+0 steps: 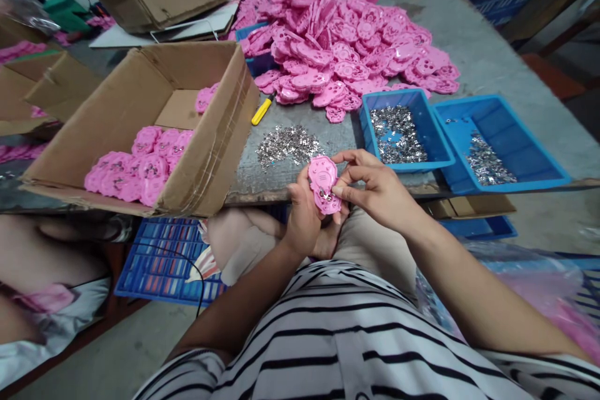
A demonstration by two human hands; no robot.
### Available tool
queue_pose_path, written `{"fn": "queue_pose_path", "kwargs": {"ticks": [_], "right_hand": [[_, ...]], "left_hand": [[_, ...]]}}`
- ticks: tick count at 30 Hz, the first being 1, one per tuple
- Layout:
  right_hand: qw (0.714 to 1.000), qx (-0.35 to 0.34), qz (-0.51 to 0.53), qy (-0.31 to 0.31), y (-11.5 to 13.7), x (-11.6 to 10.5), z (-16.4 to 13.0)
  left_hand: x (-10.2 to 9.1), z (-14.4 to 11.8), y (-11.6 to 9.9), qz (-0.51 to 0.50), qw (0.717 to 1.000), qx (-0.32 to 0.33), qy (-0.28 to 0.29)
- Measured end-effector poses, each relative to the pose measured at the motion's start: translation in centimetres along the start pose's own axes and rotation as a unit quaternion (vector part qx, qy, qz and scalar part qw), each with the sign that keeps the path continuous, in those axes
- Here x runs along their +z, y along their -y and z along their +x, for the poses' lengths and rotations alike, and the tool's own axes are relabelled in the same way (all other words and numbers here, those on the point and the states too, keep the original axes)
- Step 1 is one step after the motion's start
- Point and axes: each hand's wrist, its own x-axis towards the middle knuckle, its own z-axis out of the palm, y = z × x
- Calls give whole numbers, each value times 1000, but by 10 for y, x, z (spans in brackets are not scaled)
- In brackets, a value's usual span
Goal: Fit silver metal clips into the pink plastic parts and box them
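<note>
My left hand (302,212) grips a pink paw-shaped plastic piece (323,184) from the left side, just below the table's front edge. My right hand (375,190) pinches the same piece on its right side, fingertips pressed near a small metal part on its face. A loose heap of small silver metal parts (287,145) lies on the table right above my hands. A big pile of the same pink pieces (347,50) covers the table's far middle.
An open cardboard box (220,131) at left holds rows of pink pieces (135,165). Two blue trays (415,99) (515,137) with silver parts sit at right. A yellow-handled cutter (263,109) lies by the box. Blue crates (159,262) stand under the table.
</note>
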Motion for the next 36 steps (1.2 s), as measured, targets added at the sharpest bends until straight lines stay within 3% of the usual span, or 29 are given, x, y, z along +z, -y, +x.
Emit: {"fn": "queue_pose_path", "kwargs": {"ticks": [3,12,15,19,23,26,29,32,36], "right_hand": [[1000,-2,-5,5,0,0,0],[1000,-7,-14,-19,-2,12,-1],[994,53,77,-48,-6,20,-1],[947,126,269,-123,-11,21,6],[926,136,297,-188,-15,19,19],[938,144,273,-159,-18,25,38],[937,116,285,-163,-19,35,73],[919,79,335,-195,-16,44,121],[886,66,390,-244,-21,46,174]], "left_hand": [[-2,0,2,-42,998,21,41],[-6,0,1,-40,998,28,50],[-7,0,0,-63,996,16,65],[-11,1,-1,-66,994,-4,85],[-26,4,-11,-40,996,3,74],[-48,4,-41,-17,996,-7,89],[-73,0,-95,27,994,40,103],[-96,7,-163,114,988,102,3],[-135,58,-226,161,966,162,-125]]}}
